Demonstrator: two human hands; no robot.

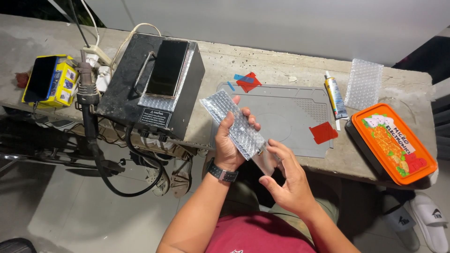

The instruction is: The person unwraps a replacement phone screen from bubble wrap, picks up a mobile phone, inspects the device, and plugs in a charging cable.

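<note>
My left hand [229, 143] grips a long bubble-wrap sleeve [232, 122] held over the near edge of the bench. A flat grey panel [266, 161] sticks out of the sleeve's lower end, and my right hand [288, 175] pinches that panel by its edges. A dark watch sits on my left wrist. Both hands are above the front of the grey work mat [286, 117].
A black box machine [140, 93] carries a dark phone [167, 68] on a silver plate. Left of it are a hot-air handle [86, 84] and a yellow box [58, 79]. Right side: glue tube [336, 96], bubble-wrap piece [364, 84], orange-lidded container [391, 143], red film scraps [322, 132].
</note>
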